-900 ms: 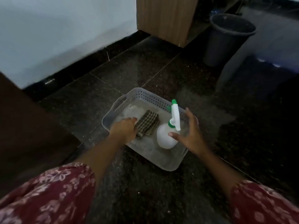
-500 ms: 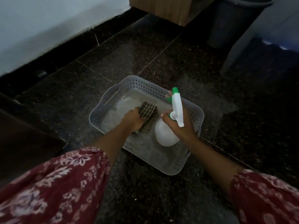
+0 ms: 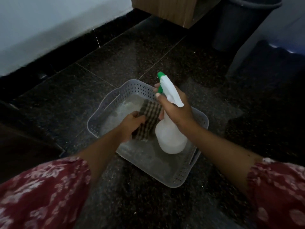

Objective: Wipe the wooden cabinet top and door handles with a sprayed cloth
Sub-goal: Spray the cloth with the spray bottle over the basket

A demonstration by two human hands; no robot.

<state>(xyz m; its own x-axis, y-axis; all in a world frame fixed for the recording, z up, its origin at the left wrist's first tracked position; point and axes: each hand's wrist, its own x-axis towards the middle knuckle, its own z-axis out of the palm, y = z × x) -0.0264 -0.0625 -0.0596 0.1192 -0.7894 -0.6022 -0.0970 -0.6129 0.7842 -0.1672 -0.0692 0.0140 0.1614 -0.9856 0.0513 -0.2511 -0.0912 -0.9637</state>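
Observation:
A grey perforated plastic basket (image 3: 184, 177) sits on the dark stone floor below me. My left hand (image 3: 130, 125) grips a folded brown checked cloth (image 3: 149, 119) and holds it raised over the basket. My right hand (image 3: 176, 109) is closed around the neck of a white spray bottle (image 3: 171, 139) with a green nozzle, lifted above the basket floor beside the cloth. A light wooden cabinet (image 3: 166, 7) stands at the top of the view; only its lower part shows. Its top and handles are out of view.
A dark grey bin (image 3: 237, 22) stands at the upper right beside the cabinet. A white wall with a black skirting (image 3: 66, 52) runs along the left. A dark piece of furniture (image 3: 21, 138) fills the left edge.
Both hands closed on their objects and rose: the left took the cloth out of the basket, the right gripped the spray bottle and lifted it. My view moved closer.

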